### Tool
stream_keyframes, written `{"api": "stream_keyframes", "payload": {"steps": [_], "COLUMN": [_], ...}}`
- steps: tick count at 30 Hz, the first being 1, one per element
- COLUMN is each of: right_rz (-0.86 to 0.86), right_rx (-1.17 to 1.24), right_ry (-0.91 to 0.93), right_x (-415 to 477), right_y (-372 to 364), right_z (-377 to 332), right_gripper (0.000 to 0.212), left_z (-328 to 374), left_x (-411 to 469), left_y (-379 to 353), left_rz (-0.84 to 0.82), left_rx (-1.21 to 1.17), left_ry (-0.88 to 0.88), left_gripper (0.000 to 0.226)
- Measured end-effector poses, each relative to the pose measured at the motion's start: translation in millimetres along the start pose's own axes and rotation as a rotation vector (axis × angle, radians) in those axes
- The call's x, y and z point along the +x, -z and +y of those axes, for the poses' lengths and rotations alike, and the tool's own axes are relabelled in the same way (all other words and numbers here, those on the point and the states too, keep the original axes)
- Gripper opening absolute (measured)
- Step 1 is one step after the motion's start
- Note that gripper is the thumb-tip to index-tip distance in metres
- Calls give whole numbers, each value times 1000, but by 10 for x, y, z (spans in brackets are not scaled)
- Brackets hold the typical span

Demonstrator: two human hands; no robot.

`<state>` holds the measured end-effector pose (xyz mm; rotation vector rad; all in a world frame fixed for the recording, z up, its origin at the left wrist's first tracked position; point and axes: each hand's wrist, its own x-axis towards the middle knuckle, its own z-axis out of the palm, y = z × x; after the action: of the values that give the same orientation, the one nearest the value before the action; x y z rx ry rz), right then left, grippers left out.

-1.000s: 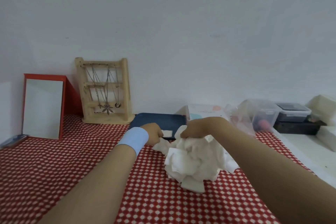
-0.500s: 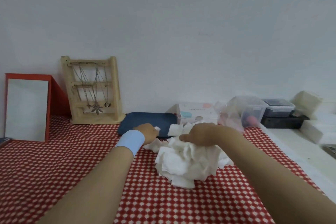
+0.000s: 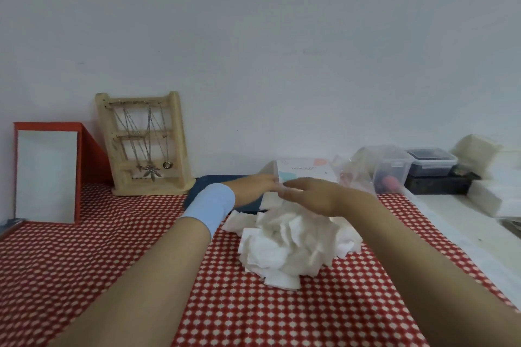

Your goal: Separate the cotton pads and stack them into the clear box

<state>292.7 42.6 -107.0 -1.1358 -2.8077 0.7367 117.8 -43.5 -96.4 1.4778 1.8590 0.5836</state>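
Cotton pads (image 3: 293, 245) are being left in a loose white heap on the red-and-white checked counter (image 3: 84, 262), with a few flat pads trailing off the heap's left edge. Both hands are being held out over its far side. The left hand (image 3: 253, 185), marked by a pale blue wristband (image 3: 210, 205), is being stretched forward with straight fingers. The right hand (image 3: 308, 194) is being held flat, palm down, so that the fingertips are nearly meeting. Nothing is being gripped by either hand as far as can be made out, though the fingertips are being softened by blur.

Behind them a dark blue tray (image 3: 208, 184) is being partly covered by the left wrist. A white carton (image 3: 307, 173) with pastel shapes is being screened along its lower edge, and its printed line is too blurred to be read. A wooden necklace stand (image 3: 146, 146) and a red-framed mirror (image 3: 46, 175) are being kept by the wall. To the right, a crumpled plastic bag (image 3: 352, 177), a clear lidded tub (image 3: 392, 167) and a dark-filled tub (image 3: 431, 162) are being crowded together. White stacks (image 3: 496, 197) are being cut off by the frame edge.
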Motion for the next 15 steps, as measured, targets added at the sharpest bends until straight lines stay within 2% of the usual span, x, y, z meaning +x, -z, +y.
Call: {"api": "stream_keyframes", "payload": {"steps": [2,5,9,11,12,14,15], "right_rz": [7,-89,-183,-182,-130,-16,-12], "right_rx": [-55,-190,-39,4,-14,-49,-57], "right_ry": [-17,-72,-147,-155,-147,-111,-86], "right_x": [-62,-67,-207,-215,-196,-152,-126], "right_y": [1,-122,-20,17,18,7,-3], "right_z": [125,401,601,639,637,591,560], "right_gripper": [78,75,64,62,65,71,73], "left_z": [41,99,228,262,274,222,204], "left_x": [75,82,117,156,162,213,225], "left_y": [-172,-430,-657,-646,-621,-560,-529], "left_rz": [-91,-154,-252,-237,-196,-30,-4], "left_rx": [-29,5,138,145,205,387,431], "left_ry": [50,160,35,45,44,42,65], "left_gripper": [59,43,51,52,55,72,84]}}
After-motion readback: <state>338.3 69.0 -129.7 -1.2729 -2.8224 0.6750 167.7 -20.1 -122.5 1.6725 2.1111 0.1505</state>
